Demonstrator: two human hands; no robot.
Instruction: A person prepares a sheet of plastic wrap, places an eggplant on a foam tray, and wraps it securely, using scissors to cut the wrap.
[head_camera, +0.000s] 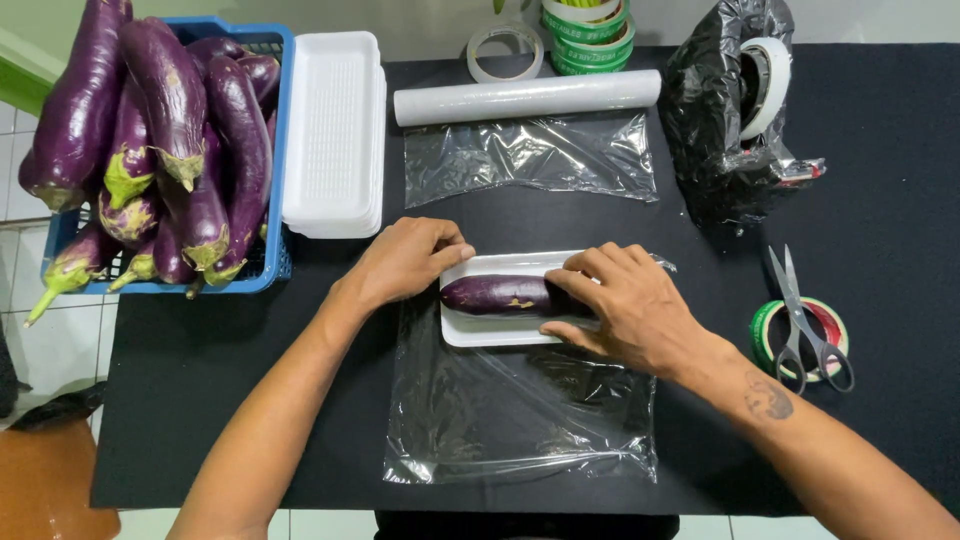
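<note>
Work: wrapping an eggplant (500, 296) on a white tray (490, 330) in plastic film.
Left hand (405, 258): rests at the tray's left end, fingers curled over its top corner; it touches rather than clasps, with nothing gripped.
Right hand (620, 300): laid over the eggplant's right half, fingers spread across it and the tray's edge, pressing it down rather than closing round it.
Eggplant: lies lengthwise in the tray, stem end hidden under the right hand.
Tray: sits on the far edge of a film sheet (520, 410) spread flat on the black table (880, 200).
Done so far: sheet cut and laid out, eggplant trayed and set on it.
Left, by the look of it: the film is not yet folded over the tray, and no tape is on it.
Supplies: a blue basket (275, 150) of eggplants to the left, a stack of trays (335, 130) beside it, a film roll (525, 97) with a second loose sheet (530, 155) beyond.
Tools: tape dispenser (740, 100) at far right, scissors (805, 320) lying on a tape roll (765, 325), more tape rolls (585, 30) at the back.
</note>
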